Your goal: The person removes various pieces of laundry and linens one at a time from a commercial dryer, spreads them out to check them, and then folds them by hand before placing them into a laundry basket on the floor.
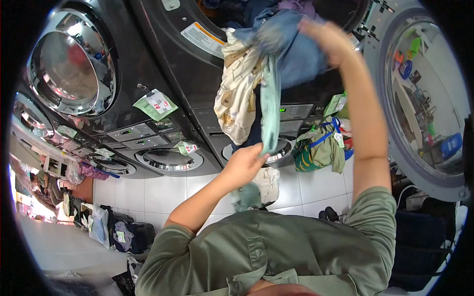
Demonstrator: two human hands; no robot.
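Note:
My left hand (245, 163) pinches the lower end of a pale green cloth strip (270, 100), which hangs taut from a bundle of laundry above. Beside the strip drapes a cream printed cloth (237, 100) with brown shapes. A blue, denim-like garment (303, 55) hangs from the round opening of a dark front-loading machine (200, 77). At the upper edge of this garment is my right hand (329, 42), blurred; its grip is not clear. More blue and purple clothes (296, 5) show inside the drum opening.
The machine's round glass door (426, 100) stands swung out at the right. More machines with a chrome-rimmed door (72, 63) line the left. Bags of clothes (322, 144) sit by the machines. Cream cloth (269, 183) lies below, over the white tiled floor (163, 192).

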